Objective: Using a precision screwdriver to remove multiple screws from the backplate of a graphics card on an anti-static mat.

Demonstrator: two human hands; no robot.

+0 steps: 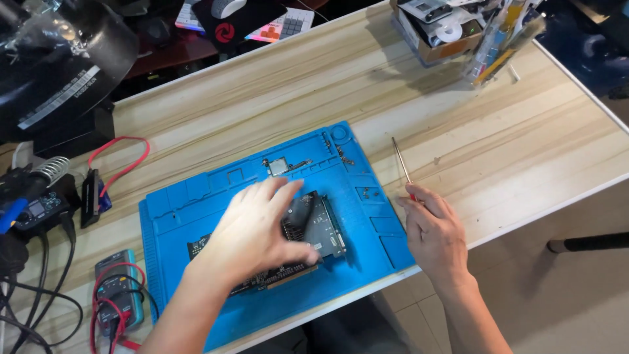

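While the left hand [252,233] lay open, palm down, on the graphics card [308,229] near the desk's front edge, the right hand [432,229] gripped a screwdriver [401,164].

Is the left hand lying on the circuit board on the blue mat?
Yes, the left hand lies flat on the dark circuit board, which sits on the blue mat.

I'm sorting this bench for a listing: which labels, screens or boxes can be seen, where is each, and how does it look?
Multimeter: near left edge, grey-teal body, small grey screen, red leads.
Soldering station: far left, black, small lit display.
Cardboard box: far right corner, brown, open, full of tools.
Label strip: far left, white, on dark plastic bag.
Keyboard: top, white with coloured keys.
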